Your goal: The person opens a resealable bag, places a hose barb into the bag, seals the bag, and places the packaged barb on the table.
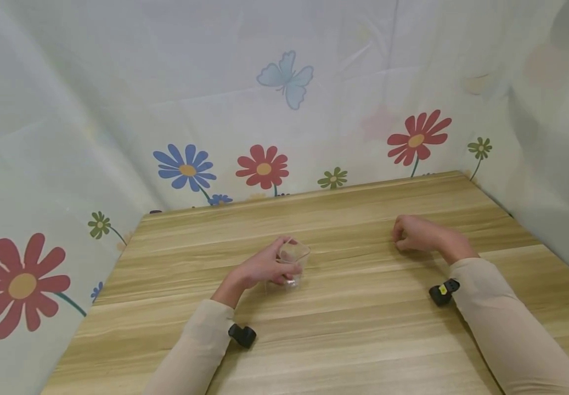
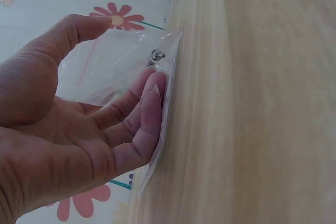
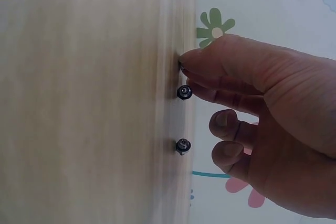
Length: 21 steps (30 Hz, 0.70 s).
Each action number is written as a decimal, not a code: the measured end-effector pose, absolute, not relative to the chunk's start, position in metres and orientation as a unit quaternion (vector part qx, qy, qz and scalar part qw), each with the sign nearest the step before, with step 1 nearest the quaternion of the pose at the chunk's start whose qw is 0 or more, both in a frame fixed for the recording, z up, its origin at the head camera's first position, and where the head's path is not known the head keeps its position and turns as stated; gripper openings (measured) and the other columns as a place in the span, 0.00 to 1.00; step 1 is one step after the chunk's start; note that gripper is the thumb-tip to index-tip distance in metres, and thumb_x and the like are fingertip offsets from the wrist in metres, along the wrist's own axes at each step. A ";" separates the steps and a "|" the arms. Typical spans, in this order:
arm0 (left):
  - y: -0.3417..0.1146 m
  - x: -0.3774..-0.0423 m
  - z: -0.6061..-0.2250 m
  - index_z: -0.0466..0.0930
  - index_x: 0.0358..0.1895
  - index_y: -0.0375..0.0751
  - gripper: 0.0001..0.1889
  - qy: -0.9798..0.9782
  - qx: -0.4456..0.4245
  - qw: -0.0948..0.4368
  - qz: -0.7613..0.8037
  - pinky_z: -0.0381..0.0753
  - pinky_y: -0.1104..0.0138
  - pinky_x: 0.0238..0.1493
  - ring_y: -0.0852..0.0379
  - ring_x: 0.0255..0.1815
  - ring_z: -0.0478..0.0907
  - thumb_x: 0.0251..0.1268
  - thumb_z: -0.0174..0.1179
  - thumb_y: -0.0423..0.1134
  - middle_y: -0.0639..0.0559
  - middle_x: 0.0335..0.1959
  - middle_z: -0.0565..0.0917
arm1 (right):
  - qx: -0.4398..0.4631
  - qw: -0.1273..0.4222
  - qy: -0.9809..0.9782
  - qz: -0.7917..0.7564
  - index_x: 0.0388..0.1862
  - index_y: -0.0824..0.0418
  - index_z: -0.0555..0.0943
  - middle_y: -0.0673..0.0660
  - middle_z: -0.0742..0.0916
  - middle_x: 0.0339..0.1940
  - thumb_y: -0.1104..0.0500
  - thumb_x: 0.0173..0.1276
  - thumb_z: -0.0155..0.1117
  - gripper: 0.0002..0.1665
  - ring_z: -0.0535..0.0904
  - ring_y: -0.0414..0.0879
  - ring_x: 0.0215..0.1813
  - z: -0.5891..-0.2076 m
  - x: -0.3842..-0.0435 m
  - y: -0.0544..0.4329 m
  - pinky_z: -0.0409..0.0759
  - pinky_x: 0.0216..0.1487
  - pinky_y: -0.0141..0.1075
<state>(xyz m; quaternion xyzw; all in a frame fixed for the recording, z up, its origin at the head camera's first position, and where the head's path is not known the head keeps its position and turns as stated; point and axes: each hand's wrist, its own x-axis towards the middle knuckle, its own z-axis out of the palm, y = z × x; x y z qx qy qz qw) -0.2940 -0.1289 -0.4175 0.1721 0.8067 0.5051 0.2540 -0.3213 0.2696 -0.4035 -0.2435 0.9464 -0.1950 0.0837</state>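
My left hand (image 1: 263, 267) holds a clear plastic bag (image 2: 126, 48) with its mouth spread wide, the curled fingers inside it and the thumb at its upper edge. Small metal screw-like parts (image 2: 157, 55) lie in the bag, just beyond the fingertips. Over to the right, my right hand (image 1: 418, 236) is low over the table, thumb and index finger pinching a small dark part (image 3: 180, 65) at the wood. Beside those fingertips stands a small metal part with a dark ring (image 3: 184, 92). A similar metal part (image 3: 182, 146) stands a little farther along.
Both hands work over a wood-grain table (image 1: 343, 340). A white curtain (image 1: 205, 71) printed with flowers and a butterfly surrounds its back and sides. Black wrist cameras (image 1: 242, 336) sit at the sleeve cuffs.
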 end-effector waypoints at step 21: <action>-0.129 -0.294 -0.417 0.57 0.72 0.49 0.38 0.806 0.171 0.253 0.507 0.84 0.62 0.34 0.51 0.35 0.81 0.63 0.70 0.42 0.39 0.45 0.77 | -0.306 -0.004 0.929 -0.210 0.28 0.61 0.82 0.55 0.80 0.40 0.70 0.63 0.66 0.07 0.77 0.53 0.42 -0.385 -0.312 0.238 0.77 0.45 0.47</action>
